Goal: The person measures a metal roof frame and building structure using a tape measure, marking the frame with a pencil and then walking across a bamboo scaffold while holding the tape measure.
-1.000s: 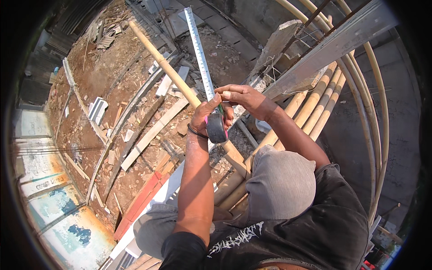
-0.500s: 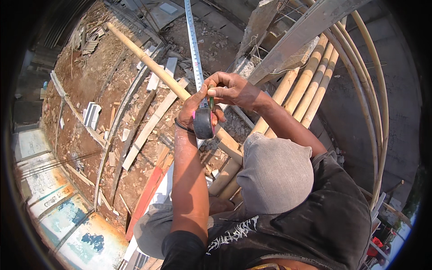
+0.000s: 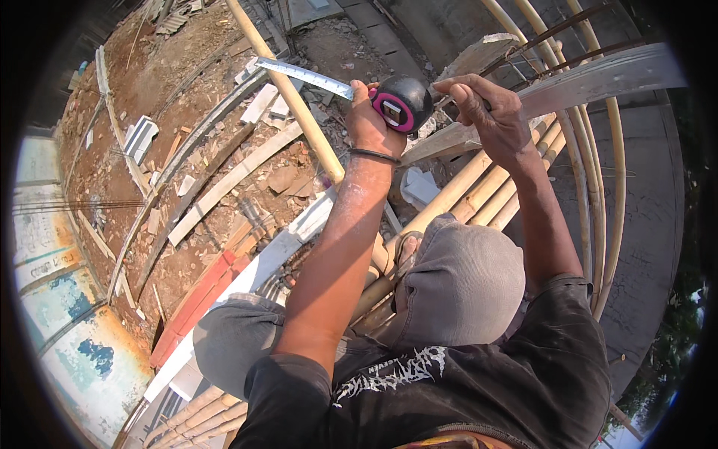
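My left hand point(image 3: 369, 126), a dark band at its wrist, grips a black and pink tape measure point(image 3: 417, 99). A short length of white blade point(image 3: 305, 75) runs out of it to the left, its end crossing over a bamboo pole point(image 3: 298, 101). To the right of the tape case is my right hand point(image 3: 495, 120), closed, with the index finger pointing towards the case. Whatever its curled fingers hold is too hidden to name. Behind that hand lies a long grey board point(image 3: 598, 82).
Several bamboo poles point(image 3: 479, 196) run below my right arm, near my bent knees point(image 3: 467, 284). Curved poles point(image 3: 609, 194) rise at the right. Planks point(image 3: 239, 179) and rubble cover the earth at left, beside a red beam point(image 3: 198, 303) and a stained painted wall point(image 3: 82, 352).
The tape blade has shortened and now points left instead of away from me. Both hands have moved up and right and come apart. The green stick in my right hand no longer shows.
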Demonstrator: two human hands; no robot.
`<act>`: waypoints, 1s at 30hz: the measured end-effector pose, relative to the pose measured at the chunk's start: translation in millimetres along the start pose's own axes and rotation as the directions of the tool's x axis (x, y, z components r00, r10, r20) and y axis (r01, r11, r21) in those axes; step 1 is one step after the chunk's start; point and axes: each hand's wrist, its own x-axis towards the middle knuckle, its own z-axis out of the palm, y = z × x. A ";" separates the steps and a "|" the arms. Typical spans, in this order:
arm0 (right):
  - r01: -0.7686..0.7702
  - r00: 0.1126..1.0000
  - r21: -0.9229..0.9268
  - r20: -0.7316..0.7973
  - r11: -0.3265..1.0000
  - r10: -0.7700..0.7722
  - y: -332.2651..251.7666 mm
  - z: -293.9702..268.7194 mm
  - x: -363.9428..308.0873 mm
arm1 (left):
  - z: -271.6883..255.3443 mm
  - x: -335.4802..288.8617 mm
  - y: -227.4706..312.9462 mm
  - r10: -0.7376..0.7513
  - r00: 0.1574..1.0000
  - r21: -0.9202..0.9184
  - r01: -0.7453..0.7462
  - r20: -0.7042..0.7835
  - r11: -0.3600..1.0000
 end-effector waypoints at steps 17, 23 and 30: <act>0.079 0.986 -0.223 -0.125 0.972 -0.109 -31.9 18.9 11.6 | 24.8 -28.3 -34.9 0.004 0.971 -0.325 0.076 0.237 0.943; -0.062 0.997 -0.556 0.005 0.829 0.078 -76.6 -27.3 35.8 | 20.9 -44.2 0.4 -0.472 0.707 0.270 0.388 0.527 0.881; 0.115 0.952 -0.793 0.259 0.598 0.162 -59.9 -37.3 49.6 | 16.4 6.1 37.8 -0.089 0.761 0.757 -0.649 0.643 -0.077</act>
